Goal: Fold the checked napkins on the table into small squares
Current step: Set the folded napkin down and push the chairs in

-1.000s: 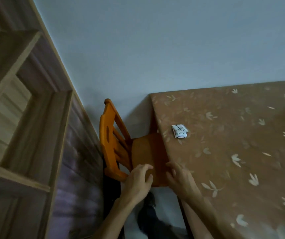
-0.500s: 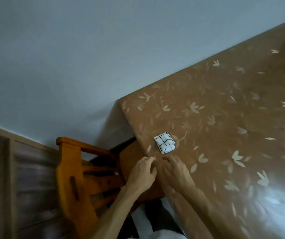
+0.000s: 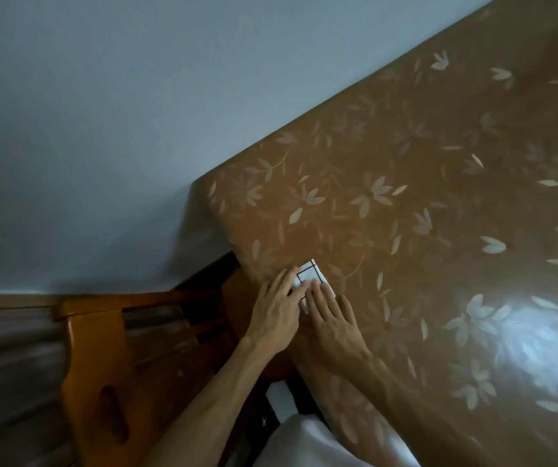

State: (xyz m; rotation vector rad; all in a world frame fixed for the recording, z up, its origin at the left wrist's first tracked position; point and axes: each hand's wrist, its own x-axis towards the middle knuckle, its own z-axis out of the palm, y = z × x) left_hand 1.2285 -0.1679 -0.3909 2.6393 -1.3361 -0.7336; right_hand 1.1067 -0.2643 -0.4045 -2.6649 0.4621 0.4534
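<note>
— Where's the napkin (image 3: 309, 275) right now?

— On the table (image 3: 422, 203), near its left edge, at about 12 o'clock from my knuckles. It is already a small white packet with dark check lines, and only its far part shows past my fingers.

— And your hands?

— Both lie flat on it, side by side. My left hand (image 3: 276, 313) has its fingers loosely spread and laid over the packet's near-left corner; my right hand (image 3: 330, 316) has its fingers close together, tips resting on the near edge at 5 o'clock from the packet's centre. Neither pinches anything; they press down, as far as I can tell.

— So what's the step?

— Setting the crease, I'd judge. To do it well, I should keep one hand as an anchor and run the other's fingertips along the fold, from the centre out toward 10 and 4 o'clock, so the layers don't spring up.

— Any risk?

— The cloth under it looks glossy, so the packet may slide toward the orange chair (image 3: 109, 358) at 8 o'clock. Push straight down, not sideways.
</note>
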